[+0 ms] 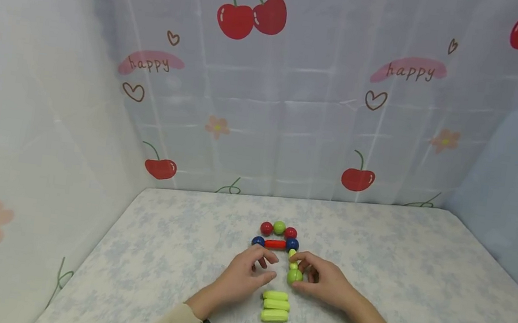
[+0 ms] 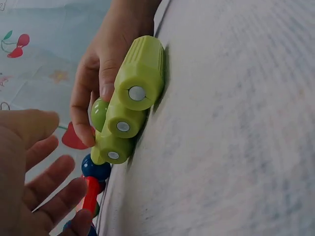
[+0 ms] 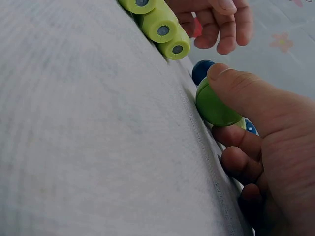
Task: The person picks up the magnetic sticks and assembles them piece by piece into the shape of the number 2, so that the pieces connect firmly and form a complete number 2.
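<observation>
My right hand (image 1: 327,284) holds a green ball (image 1: 294,277) between thumb and fingers, the thumb lying on it in the right wrist view. A short yellow-green rod (image 1: 293,255) runs from that ball toward the right blue ball (image 1: 292,244), with the index fingertip at the rod. A red rod (image 1: 275,244) links this blue ball to another blue ball (image 1: 258,241). To the left, my left hand (image 1: 242,272) hovers with its fingers loosely bent and apart, holding nothing. Between the wrists lie three yellow-green rods (image 2: 142,73) side by side, with round metal discs in their ends.
Behind the red rod, a red ball (image 1: 266,228), a light green ball (image 1: 279,227) and a second red ball (image 1: 290,233) form a row. The pale patterned tabletop (image 1: 183,227) ends at a cherry-printed curtain (image 1: 287,132), which also hangs at both sides.
</observation>
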The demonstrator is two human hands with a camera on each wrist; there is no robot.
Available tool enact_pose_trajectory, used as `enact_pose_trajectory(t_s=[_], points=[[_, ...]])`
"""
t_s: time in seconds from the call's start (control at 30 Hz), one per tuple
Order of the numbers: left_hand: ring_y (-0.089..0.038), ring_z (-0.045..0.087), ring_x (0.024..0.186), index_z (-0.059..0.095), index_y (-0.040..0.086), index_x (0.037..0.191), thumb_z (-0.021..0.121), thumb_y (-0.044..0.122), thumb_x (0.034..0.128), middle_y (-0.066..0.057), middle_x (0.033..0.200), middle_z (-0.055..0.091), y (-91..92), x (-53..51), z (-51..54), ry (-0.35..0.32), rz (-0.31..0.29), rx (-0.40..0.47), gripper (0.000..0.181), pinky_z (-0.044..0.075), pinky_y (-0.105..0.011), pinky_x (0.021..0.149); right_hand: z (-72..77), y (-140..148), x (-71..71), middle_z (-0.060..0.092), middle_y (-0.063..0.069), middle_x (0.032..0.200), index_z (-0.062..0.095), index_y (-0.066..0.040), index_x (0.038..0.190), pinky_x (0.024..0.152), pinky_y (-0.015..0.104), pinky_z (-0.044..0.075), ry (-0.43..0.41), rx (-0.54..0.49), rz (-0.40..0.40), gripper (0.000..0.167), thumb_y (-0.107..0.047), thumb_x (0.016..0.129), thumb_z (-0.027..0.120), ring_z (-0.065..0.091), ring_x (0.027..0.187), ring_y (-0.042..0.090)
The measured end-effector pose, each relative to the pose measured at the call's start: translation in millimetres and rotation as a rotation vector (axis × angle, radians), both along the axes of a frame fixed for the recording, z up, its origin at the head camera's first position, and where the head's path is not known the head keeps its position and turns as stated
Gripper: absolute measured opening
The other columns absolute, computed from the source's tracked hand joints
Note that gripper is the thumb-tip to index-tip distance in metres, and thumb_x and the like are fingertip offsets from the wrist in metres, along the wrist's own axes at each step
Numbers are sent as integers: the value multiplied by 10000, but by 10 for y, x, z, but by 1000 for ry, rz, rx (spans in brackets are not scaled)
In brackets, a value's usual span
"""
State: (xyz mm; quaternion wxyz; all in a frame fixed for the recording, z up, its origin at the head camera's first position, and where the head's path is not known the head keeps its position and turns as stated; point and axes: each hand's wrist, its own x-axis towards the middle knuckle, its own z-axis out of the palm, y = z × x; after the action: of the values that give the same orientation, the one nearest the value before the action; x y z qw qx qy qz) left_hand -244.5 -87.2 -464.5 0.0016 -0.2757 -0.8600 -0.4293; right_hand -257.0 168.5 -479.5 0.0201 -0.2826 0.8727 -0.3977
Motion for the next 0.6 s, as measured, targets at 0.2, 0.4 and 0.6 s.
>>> enact_pose_trajectory(t_s=[0.2,0.4,0.6], points=[[-27,583,957,630,230,1202,708,300,940,72,1138,648,-22,-17,-98,-136,-187,-37,282,482,-221,865,21,25,19,651,-44,949,605,-192,1258,576,218,451,3,-5,3,466,-359,862,786,500,622,15],[12,581,967,658,267,1127,739,335,912,104,1096,658,-60,-45,-121,-47,-249,-92,239,484,-204,891,26,8,6,648,-54,954,601,-213,1265,577,216,446,12,12,-5,466,-351,861,788,492,615,11],[25,587,977,678,267,1098,728,341,920,99,1085,664,-78,-54,-139,-12,-288,-94,198,489,-197,891,19,-6,-4,640,-67,944,604,-224,1255,571,215,437,11,23,-11,460,-368,858,787,483,609,6]])
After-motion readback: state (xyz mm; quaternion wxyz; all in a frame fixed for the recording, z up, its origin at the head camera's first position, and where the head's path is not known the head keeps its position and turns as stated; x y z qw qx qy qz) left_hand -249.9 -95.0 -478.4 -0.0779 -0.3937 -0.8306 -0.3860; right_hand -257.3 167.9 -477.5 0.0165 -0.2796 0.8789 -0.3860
